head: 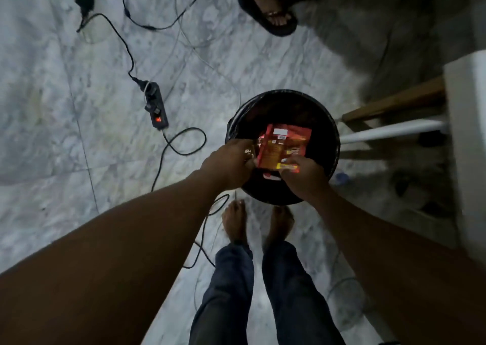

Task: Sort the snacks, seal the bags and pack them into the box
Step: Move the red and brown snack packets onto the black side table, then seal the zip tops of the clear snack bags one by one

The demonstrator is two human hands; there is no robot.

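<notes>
I stand over a round black bin (326,131) lined with a dark bag. Over its mouth I hold a red and orange snack wrapper (282,147). My right hand (305,176) grips the wrapper's near lower edge. My left hand (231,160) holds its left side, fingers curled, with a small dark and white scrap (248,151) showing at the fingers. A white and red scrap (272,177) shows just below the wrapper, between my hands. No box is in view.
A black power strip (157,108) with a lit red switch and several cables lie on the marble floor at left. Another person's sandalled foot (271,11) is at the top. A white table edge (470,139) with a wooden rail stands right. My bare feet (257,223) touch the bin's base.
</notes>
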